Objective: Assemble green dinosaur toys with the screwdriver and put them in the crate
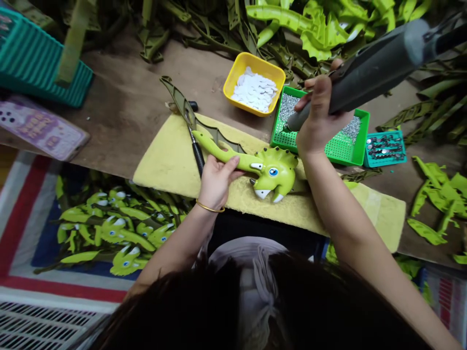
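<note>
My left hand (216,181), with a gold bangle at the wrist, is closed round the neck of a lime-green plastic dinosaur toy (277,172). The toy has a blue eye, a frilled head and white-tipped horns, and lies over a yellow foam mat (164,160). In my right hand (321,114) is a dark grey power screwdriver (375,65), held at a slant. Its tip reaches down into a green perforated tray (359,154) of small silver screws (288,104). A curved olive plastic part (178,97) and a black-handled tool (198,158) lie left of the toy.
A yellow bowl (229,87) holds white pieces. At right is a small teal tray (386,160) of metal parts. Olive and lime plastic parts (321,29) pile up at the back. A teal basket (44,58) and a phone (44,126) lie left; more toys (116,233) fill a container below.
</note>
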The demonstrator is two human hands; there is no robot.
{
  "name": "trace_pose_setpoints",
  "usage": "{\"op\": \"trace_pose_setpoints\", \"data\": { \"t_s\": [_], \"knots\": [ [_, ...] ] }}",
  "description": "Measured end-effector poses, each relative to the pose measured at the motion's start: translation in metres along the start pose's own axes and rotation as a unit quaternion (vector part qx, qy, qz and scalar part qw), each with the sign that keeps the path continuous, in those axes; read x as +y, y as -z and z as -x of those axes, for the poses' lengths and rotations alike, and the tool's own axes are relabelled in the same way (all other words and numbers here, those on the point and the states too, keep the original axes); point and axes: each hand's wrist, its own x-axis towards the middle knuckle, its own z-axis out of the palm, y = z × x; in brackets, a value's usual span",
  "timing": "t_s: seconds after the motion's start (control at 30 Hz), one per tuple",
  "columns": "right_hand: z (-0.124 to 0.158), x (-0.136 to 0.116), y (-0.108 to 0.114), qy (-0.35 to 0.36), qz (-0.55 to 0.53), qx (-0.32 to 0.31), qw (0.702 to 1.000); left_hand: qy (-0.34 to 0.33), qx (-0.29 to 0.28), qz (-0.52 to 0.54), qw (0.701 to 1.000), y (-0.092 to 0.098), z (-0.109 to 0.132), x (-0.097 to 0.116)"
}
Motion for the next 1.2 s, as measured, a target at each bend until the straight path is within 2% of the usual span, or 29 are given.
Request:
{"op": "trace_pose_setpoints", "data": {
  "t_s": [0.13,0.23,0.3,0.43,0.7,0.9,0.97,1.03,1.1,1.2],
  "knots": [
    [0.005,-0.048,0.008,0.045,-0.112,0.018,0.993,0.018,-0.017,0.006,1.0,-0.005,0.004,-0.007],
    [0.024,-0.08,0.016,0.022,-0.155,-0.043,0.987,0.021,-0.024,0.011,0.999,-0.009,0.005,-0.011],
    [0.037,-0.091,0.022,0.013,-0.13,-0.076,0.989,0.018,-0.025,0.012,0.999,-0.01,0.005,-0.012],
    [0.052,-0.089,0.03,0.007,-0.071,-0.104,0.992,0.018,-0.02,0.019,0.999,-0.01,0.003,-0.013],
    [0.062,-0.072,0.032,0.013,-0.149,-0.168,0.974,0.042,-0.022,0.021,0.999,-0.013,0.008,-0.007],
    [0.06,-0.079,0.038,0.003,-0.158,-0.211,0.965,0.056,-0.022,0.014,0.998,-0.012,0.009,-0.003],
    [0.049,-0.081,0.031,0.004,-0.153,-0.173,0.973,0.062,-0.028,0.016,0.998,-0.013,0.011,-0.004],
    [0.033,-0.072,0.019,0.026,-0.136,-0.08,0.987,0.068,-0.037,0.015,0.997,-0.014,0.013,-0.004],
    [0.017,-0.054,0.005,0.035,-0.108,-0.001,0.994,0.072,-0.04,0.01,0.997,-0.014,0.014,-0.005],
    [0.003,-0.018,-0.008,-0.013,-0.061,0.013,0.998,0.054,-0.012,0.0,0.998,-0.011,0.009,-0.004]
  ]
}}
